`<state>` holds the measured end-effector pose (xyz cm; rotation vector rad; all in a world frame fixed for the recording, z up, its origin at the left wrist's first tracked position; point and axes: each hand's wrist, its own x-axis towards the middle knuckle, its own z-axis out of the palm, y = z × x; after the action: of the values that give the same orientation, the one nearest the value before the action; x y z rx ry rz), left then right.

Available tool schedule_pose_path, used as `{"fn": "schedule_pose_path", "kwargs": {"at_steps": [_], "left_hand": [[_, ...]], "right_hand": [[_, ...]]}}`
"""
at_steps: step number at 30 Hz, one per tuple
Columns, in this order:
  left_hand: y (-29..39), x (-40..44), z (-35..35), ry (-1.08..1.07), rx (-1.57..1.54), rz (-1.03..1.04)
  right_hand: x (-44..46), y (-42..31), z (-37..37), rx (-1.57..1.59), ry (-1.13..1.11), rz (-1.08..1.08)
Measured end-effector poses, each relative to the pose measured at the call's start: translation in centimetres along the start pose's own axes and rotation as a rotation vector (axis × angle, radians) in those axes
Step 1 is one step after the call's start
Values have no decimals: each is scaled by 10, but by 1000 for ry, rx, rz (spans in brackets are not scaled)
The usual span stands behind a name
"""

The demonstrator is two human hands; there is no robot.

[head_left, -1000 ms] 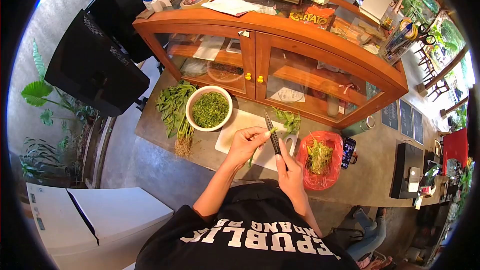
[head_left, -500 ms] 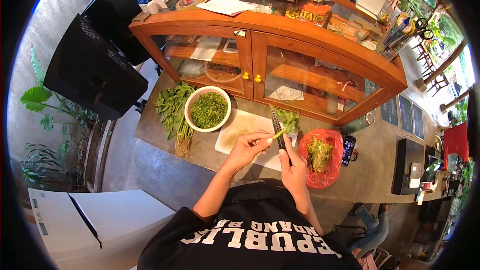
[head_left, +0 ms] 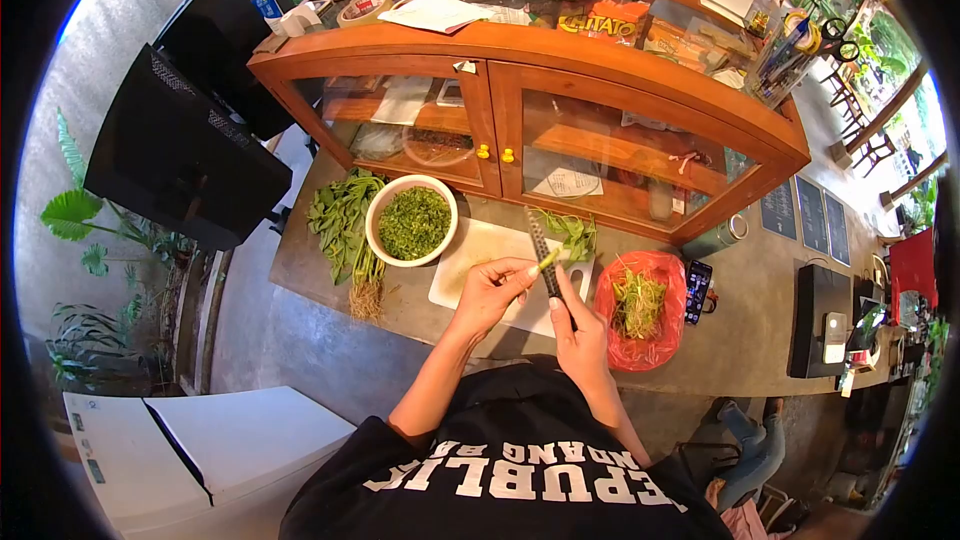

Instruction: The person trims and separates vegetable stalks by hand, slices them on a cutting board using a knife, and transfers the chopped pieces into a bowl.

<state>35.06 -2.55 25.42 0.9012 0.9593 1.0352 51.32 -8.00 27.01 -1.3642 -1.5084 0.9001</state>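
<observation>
My left hand [head_left: 488, 292] pinches the end of a green stem [head_left: 548, 260] above the white cutting board [head_left: 470, 250]. My right hand [head_left: 580, 328] is closed around the handle of a knife [head_left: 541, 242] with a dark, patterned blade pointing away from me. The stem crosses the blade, close to my right fingers. Leafy greens [head_left: 574, 234] lie at the board's far right corner. Left of the board stands a white bowl [head_left: 372, 230] full of chopped greens [head_left: 414, 224]. Beside it lies a bunch of leafy stalks [head_left: 342, 220] with roots [head_left: 367, 300] toward me.
A red plastic bag [head_left: 665, 330] holding pale trimmings [head_left: 638, 302] sits right of the board, with a phone [head_left: 699, 290] beyond it. A wooden glass-door cabinet [head_left: 510, 130] borders the counter's far side. A white appliance [head_left: 250, 430] stands at lower left; a seated person's legs [head_left: 750, 450] show at lower right.
The view has shifted slightly. The stem beside the blade looks shorter and sits lower against the leaves, and both hands have moved a little left; each keeps its hold.
</observation>
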Motion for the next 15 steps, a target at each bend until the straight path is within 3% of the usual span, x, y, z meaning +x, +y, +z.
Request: {"fn": "schedule_pose_path", "kwargs": {"at_steps": [3,8,11,15], "left_hand": [[-1,4,-2,51,9,80],[-10,4,-5,81,4,21],[-7,0,-4,55,-9,76],[-5,-4,-6,8,85,45]], "right_hand": [[-5,0,2,-36,-6,-57],[-1,10,7,38,34,-98],[-2,9,3,28,-22,5],[2,10,6,92,23,-24]]}}
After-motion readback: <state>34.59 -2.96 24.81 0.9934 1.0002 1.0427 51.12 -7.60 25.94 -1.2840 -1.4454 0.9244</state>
